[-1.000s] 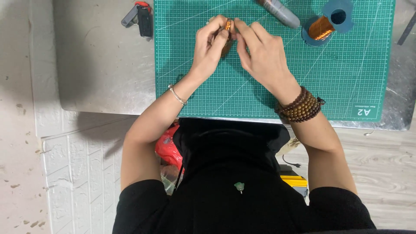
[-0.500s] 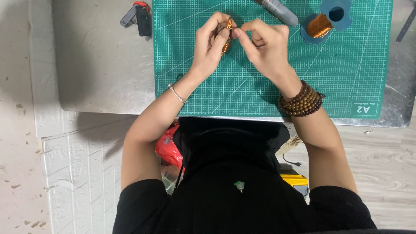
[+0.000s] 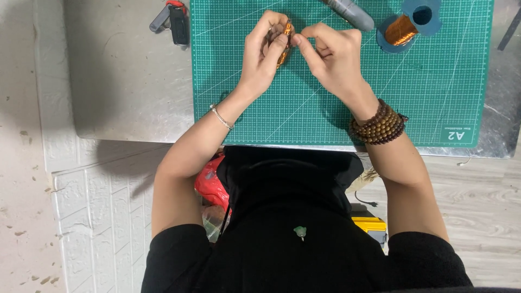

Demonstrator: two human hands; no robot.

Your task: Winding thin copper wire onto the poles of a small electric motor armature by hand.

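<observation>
Fingers of left hand (image 3: 263,59) and right hand (image 3: 331,59) pinch copper coil (image 3: 284,44) | over green mat (image 3: 434,97)

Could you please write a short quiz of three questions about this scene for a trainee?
1. True or false: the left hand holds a small copper-wound coil above the green cutting mat.
2. Which thing lies right of the hands, at the mat's top edge? A) blue spool of copper wire B) hammer C) cup
3. Fill in: a string of brown ___ is worn on the wrist of the right hand.

Key: 1 true; 2 A; 3 beads.
</observation>
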